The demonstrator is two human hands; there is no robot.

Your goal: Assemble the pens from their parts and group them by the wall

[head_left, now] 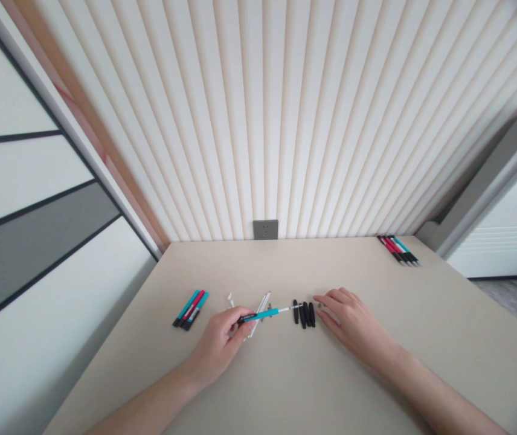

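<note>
My left hand (221, 336) is closed around the dark end of a blue pen barrel (267, 313). A thin white refill sticks out of the barrel's right end, and its tip reaches over a row of black pen grips (304, 314). Just right of these grips is my right hand (346, 311), its thumb and index finger apart. Between those fingertips lies a small grey piece (319, 306), too small to name. Several white refills (262, 308) lie on the table behind and under the blue barrel, partly hidden by it and my left hand.
Blue and red pen barrels (191, 309) lie together on the left of the table (267, 386). Small white parts (230, 299) rest behind my left hand. At the far right are several pens (398, 250) side by side. A dark socket (266, 229) is on the ribbed wall.
</note>
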